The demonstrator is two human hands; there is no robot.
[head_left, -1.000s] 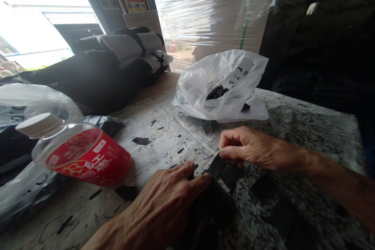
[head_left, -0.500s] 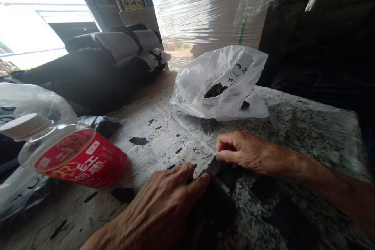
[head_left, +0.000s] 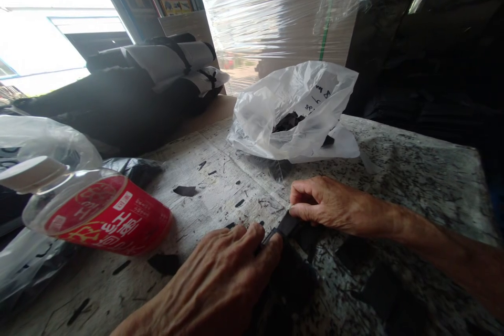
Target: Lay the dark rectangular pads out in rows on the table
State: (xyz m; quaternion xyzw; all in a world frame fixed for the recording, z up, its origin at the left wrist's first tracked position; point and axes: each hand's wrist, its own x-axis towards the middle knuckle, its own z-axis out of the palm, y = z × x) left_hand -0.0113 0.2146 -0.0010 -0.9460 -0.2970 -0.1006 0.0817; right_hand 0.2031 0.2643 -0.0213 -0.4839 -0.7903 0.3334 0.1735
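On the table, a dark piece of material (head_left: 289, 224) runs between my two hands. My right hand (head_left: 326, 205) pinches its far end, thumb and curled forefinger pressed together. Nearer to me, my left hand (head_left: 232, 268) grips the same piece close to its other end, with the thumb against the fingers. Below and right of my left hand lies more black material (head_left: 293, 278), dim and hard to tell apart. Further dark pieces (head_left: 380, 289) lie under my right forearm.
A red-labelled bottle (head_left: 114, 215) stands at the left by plastic bags. Behind my hands sits an open white plastic bag (head_left: 295, 115) with black scraps inside. Scraps litter the table (head_left: 425, 168). Dark rolls (head_left: 157, 73) and a wrapped stack (head_left: 275, 16) are behind.
My left hand has shifted very slightly down, its fingers a little more bent. My right hand keeps its pinch in nearly the same place.
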